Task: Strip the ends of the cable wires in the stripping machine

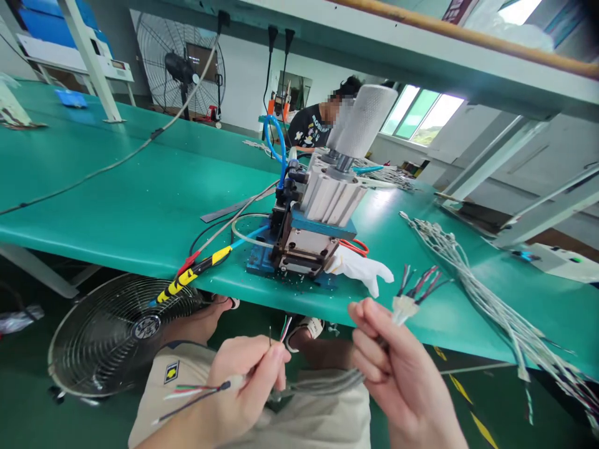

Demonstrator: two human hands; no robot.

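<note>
My left hand [246,383] is closed in a pinch on a grey cable, with thin red, green and white wire ends [284,327] sticking up past the fingertips. More coloured wires [191,393] trail out to the left of that hand. My right hand [397,374] is closed around the same grey cable [327,381] and holds a small white connector [403,307] with several coloured wires fanning up from it. Both hands are held below the front edge of the green bench [140,206], in front of a small pneumatic press machine [318,212].
A bundle of grey cable harnesses [482,293] lies on the bench at right. A white glove [358,267] rests beside the machine. A floor fan [116,333] sits under the bench at left. Another person [311,125] sits behind the far bench. A metal ruler [234,209] lies left of the machine.
</note>
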